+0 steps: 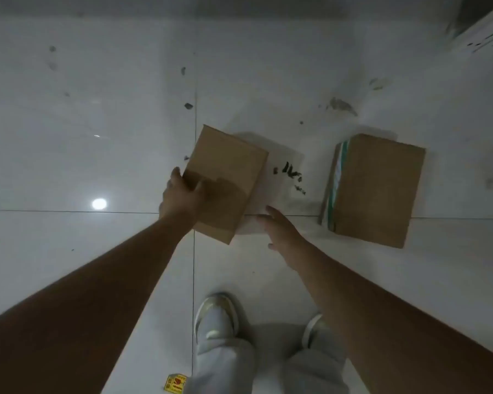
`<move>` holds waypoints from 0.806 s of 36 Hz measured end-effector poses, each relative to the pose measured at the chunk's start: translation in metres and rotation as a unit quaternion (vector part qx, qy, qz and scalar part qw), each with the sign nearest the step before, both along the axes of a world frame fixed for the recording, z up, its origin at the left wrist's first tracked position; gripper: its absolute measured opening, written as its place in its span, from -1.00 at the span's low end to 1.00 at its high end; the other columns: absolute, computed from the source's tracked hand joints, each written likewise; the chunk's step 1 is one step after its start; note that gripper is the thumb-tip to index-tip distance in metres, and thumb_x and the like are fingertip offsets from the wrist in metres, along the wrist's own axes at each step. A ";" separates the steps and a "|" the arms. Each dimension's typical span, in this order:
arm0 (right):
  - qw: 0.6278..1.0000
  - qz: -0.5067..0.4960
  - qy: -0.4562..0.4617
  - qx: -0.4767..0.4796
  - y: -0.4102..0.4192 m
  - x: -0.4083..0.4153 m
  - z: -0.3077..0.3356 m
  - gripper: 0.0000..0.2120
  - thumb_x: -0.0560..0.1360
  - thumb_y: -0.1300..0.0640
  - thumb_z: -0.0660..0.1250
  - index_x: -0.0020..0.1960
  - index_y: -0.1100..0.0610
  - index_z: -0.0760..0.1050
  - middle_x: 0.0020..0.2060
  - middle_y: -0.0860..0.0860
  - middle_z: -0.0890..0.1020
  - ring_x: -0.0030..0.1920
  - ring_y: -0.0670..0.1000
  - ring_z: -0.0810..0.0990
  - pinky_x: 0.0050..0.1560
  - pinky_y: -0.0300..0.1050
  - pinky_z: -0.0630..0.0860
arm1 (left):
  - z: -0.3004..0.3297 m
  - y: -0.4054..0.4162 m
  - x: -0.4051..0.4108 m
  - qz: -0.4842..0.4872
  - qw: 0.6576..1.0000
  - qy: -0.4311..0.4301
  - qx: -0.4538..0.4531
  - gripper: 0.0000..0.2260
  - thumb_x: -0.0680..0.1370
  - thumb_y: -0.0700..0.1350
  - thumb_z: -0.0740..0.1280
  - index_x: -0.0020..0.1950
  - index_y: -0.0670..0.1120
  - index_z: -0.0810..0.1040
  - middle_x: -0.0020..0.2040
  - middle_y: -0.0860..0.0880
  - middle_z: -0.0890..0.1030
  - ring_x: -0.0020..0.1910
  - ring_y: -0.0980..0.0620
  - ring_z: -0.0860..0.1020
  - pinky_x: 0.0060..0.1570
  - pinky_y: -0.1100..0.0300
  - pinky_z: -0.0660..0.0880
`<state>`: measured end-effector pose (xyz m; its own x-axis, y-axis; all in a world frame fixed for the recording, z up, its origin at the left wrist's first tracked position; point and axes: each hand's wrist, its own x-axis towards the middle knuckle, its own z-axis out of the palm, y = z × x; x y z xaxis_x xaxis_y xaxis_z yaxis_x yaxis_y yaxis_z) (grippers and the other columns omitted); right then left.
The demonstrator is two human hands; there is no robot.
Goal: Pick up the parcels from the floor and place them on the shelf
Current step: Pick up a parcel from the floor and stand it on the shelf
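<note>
The left hand (182, 196) is gripping the near left edge of the plain brown cardboard parcel (225, 183), its long axis running away from the person; the right hand (282, 234), fingers spread open, is reaching just beside its right edge.

Both forearms are bare, with no sleeve, watch or ring to see. The left hand (182, 199) and the right hand (282, 237) wear no gloves. The legs are in loose light grey trousers (225, 365) that fold over the ankles. The shoes (217, 317) are pale, whitish with a shiny golden-beige toe and side part.
</note>
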<state>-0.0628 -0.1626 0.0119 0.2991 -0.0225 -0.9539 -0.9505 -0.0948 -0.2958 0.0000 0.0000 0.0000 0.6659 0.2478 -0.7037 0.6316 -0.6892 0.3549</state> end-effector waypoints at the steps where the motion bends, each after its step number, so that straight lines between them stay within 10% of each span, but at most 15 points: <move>1: 0.999 -0.034 -0.012 0.023 0.003 0.003 -0.002 -0.50 0.62 0.09 0.15 0.53 0.06 0.16 0.36 0.02 0.38 0.44 0.08 0.32 0.41 0.03 0.27 | -0.002 -0.001 0.001 0.020 1.000 0.003 -0.021 -0.36 0.44 0.17 0.19 0.47 -0.07 0.24 0.34 -0.13 0.46 0.28 -0.22 0.47 0.24 -0.21 0.45; 7: 0.990 -0.109 -0.025 0.086 0.012 0.007 0.021 -0.63 0.64 0.17 0.08 0.44 0.05 0.33 0.00 -0.13 0.49 -0.03 -0.13 0.40 0.14 -0.15 0.37 | 0.007 -0.012 0.001 0.124 0.989 0.050 -0.058 -0.29 0.41 0.24 0.31 0.43 -0.12 0.27 0.33 -0.13 0.42 0.32 -0.20 0.40 0.29 -0.18 0.41; 10: 0.994 -0.078 -0.040 0.068 0.005 -0.001 0.045 -0.64 0.62 0.17 0.11 0.41 0.12 0.35 0.24 0.05 0.48 0.05 -0.07 0.43 0.04 -0.24 0.25 | 0.030 -0.009 0.000 0.121 0.990 0.048 -0.048 -0.28 0.42 0.25 0.36 0.43 -0.12 0.26 0.34 -0.13 0.40 0.33 -0.19 0.38 0.29 -0.19 0.41; 14: 0.991 -0.109 -0.047 0.058 -0.012 0.000 0.092 -0.83 0.62 0.22 0.13 0.17 0.16 0.43 0.06 0.02 0.43 -0.18 -0.22 0.42 -0.25 -0.36 0.27 | 0.088 -0.019 -0.004 0.114 0.989 0.045 -0.078 -0.13 0.25 0.34 0.36 0.44 -0.04 0.22 0.35 -0.09 0.39 0.34 -0.17 0.37 0.29 -0.20 0.41; 19: 0.994 -0.076 -0.072 0.018 -0.029 0.011 0.169 -0.91 0.58 0.19 0.20 -0.10 0.07 0.40 0.02 0.08 0.53 0.10 0.09 0.52 -0.22 -0.22 0.31 | 0.173 -0.037 0.001 0.157 0.982 0.026 -0.097 -0.09 0.19 0.41 0.26 0.44 0.00 0.22 0.34 -0.07 0.38 0.34 -0.18 0.35 0.32 -0.24 0.35; 24: 0.987 -0.081 -0.140 0.001 -0.044 0.024 0.258 -0.79 0.58 0.23 0.22 0.20 0.06 0.37 -0.10 -0.01 0.52 -0.08 -0.04 0.54 -0.36 -0.37 0.40 | 0.261 -0.050 0.004 0.216 0.969 0.000 -0.120 -0.09 0.18 0.45 0.26 0.39 -0.03 0.25 0.29 -0.10 0.41 0.30 -0.20 0.38 0.29 -0.25 0.36; 29: 0.985 -0.090 -0.145 0.001 -0.052 0.039 0.351 -0.46 0.62 0.17 0.19 0.54 0.18 0.10 0.29 0.16 0.46 0.14 0.08 0.48 -0.12 -0.24 0.43 | 0.345 -0.057 0.010 0.266 0.950 -0.022 -0.160 -0.29 0.40 0.37 0.29 0.39 -0.02 0.25 0.29 -0.15 0.40 0.26 -0.23 0.40 0.26 -0.23 0.38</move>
